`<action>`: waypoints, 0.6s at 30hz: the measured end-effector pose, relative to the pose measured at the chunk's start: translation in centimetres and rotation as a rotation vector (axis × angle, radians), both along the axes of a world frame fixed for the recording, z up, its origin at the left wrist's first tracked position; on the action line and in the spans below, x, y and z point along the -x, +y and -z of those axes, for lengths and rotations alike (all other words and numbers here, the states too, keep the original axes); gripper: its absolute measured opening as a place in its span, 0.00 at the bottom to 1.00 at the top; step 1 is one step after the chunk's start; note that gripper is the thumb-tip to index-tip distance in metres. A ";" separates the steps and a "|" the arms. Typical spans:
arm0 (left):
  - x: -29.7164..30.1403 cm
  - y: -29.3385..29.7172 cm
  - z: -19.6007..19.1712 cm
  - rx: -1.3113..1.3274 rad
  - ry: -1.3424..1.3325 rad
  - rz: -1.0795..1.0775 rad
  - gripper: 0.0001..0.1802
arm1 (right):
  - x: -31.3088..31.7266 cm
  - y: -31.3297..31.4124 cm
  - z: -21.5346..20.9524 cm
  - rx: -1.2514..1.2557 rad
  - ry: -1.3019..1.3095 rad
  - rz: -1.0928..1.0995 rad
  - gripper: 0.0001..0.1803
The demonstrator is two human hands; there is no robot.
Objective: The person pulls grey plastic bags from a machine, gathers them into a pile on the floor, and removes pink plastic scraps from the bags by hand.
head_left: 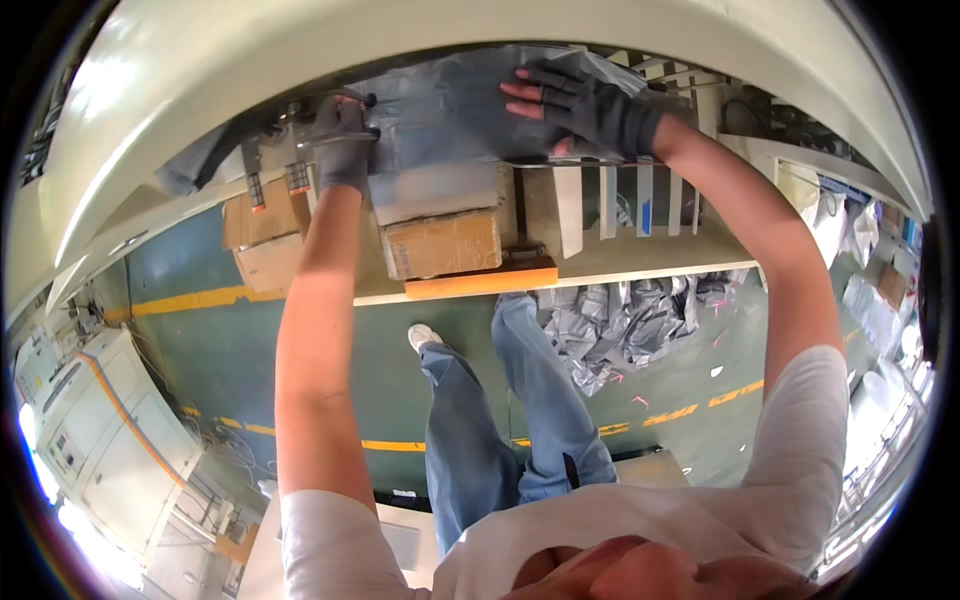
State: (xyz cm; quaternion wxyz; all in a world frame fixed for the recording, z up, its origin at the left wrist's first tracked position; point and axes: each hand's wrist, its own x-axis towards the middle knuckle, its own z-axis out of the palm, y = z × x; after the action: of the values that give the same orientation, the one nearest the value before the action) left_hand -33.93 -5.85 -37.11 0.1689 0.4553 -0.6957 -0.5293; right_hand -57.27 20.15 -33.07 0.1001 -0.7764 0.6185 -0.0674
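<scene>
A sheet of grey plastic film (440, 110) lies across the machine bed in front of me. On its right part my right hand (580, 108), in a dark fingerless glove, lies open with the fingers pointing left. At the left end of the film is my left hand (343, 140), also in a grey fingerless glove. Its fingers are curled closed beside a metal fitting; what they hold, if anything, is hidden. Black-and-orange clamp-like parts (297, 177) hang just left of that hand.
A cream machine cover (520, 22) arches over the bed. Below the film, a cardboard box (443, 245) sits on a shelf with an orange strip (480, 280) at its edge. Crumpled grey plastic (620, 325) lies on the green floor. A white cabinet (125, 420) stands at left.
</scene>
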 end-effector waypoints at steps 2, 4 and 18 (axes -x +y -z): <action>0.6 0.1 -0.2 0.017 -0.007 0.007 0.10 | 1.8 0.6 3.3 0.128 0.057 -0.146 0.42; 0.6 0.9 -0.4 0.171 -0.019 -0.020 0.11 | 4.2 3.7 5.9 0.069 0.197 0.016 0.41; -17.3 16.2 -4.1 0.356 0.107 -0.051 0.13 | -11.3 32.8 -9.2 0.420 0.180 1.387 0.09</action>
State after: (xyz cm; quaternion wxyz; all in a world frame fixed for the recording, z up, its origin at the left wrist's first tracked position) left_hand -16.61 10.36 -33.06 0.2969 0.4067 -0.7568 -0.4168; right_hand -46.01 52.92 -23.87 -0.1681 -0.2113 0.9480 -0.1684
